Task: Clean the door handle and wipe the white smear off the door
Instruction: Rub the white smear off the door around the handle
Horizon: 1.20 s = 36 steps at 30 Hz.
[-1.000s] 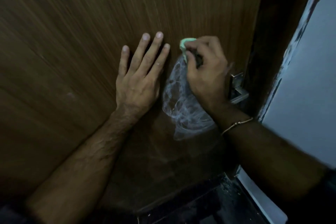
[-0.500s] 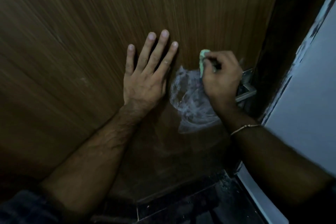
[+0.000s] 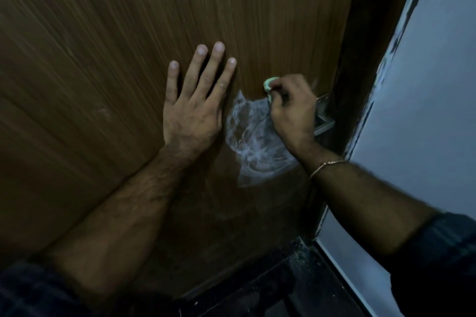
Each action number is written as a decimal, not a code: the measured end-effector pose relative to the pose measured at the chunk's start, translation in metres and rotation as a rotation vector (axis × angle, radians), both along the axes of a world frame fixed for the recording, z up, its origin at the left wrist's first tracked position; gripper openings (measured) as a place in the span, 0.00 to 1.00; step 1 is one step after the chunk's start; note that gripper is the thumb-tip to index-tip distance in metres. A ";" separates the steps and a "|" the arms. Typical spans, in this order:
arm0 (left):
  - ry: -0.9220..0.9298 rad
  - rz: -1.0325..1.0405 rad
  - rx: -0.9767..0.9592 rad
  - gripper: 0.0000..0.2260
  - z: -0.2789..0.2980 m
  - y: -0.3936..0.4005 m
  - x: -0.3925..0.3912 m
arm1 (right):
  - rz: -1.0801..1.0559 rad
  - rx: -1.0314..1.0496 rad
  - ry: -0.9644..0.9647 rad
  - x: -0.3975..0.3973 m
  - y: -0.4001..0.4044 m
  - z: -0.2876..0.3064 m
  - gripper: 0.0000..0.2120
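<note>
2 hands on your wooden door (image 3: 128, 46), left hand (image 3: 193, 110) flat with fingers spread, right hand (image 3: 291, 113) clenched on a green cloth (image 3: 268, 83) atop the white smear (image 3: 252, 141), metal handle (image 3: 323, 118) mostly hidden behind it.

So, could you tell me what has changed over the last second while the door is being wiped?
The right hand, gripping the green sponge, slid right across the top of the white smear, toward the handle; nothing was picked up or let go. The left hand stays flat on the door with fingers spread, and most of the smear remains.
</note>
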<state>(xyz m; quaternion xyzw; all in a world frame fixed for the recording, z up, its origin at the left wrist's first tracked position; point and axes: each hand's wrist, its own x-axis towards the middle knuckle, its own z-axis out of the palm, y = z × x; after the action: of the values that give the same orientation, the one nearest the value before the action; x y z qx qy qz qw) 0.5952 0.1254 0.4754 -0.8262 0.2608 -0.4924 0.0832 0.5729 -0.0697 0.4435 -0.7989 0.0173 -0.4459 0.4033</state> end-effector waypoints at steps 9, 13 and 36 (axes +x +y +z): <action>-0.054 0.063 -0.011 0.23 -0.008 -0.001 0.005 | -0.094 0.192 0.137 0.011 -0.060 -0.012 0.08; -0.035 0.081 -0.010 0.23 -0.005 -0.003 0.002 | -0.150 0.327 0.179 0.014 -0.068 -0.015 0.09; -0.106 0.058 -0.045 0.22 -0.026 0.006 0.004 | 0.135 0.087 -0.143 0.004 0.023 0.008 0.08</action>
<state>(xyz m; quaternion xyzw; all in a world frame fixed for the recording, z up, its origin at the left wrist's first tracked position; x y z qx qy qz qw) 0.5993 0.1316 0.4497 -0.8078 0.2206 -0.5387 0.0927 0.5768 -0.0470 0.4519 -0.7462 -0.0460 -0.4722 0.4671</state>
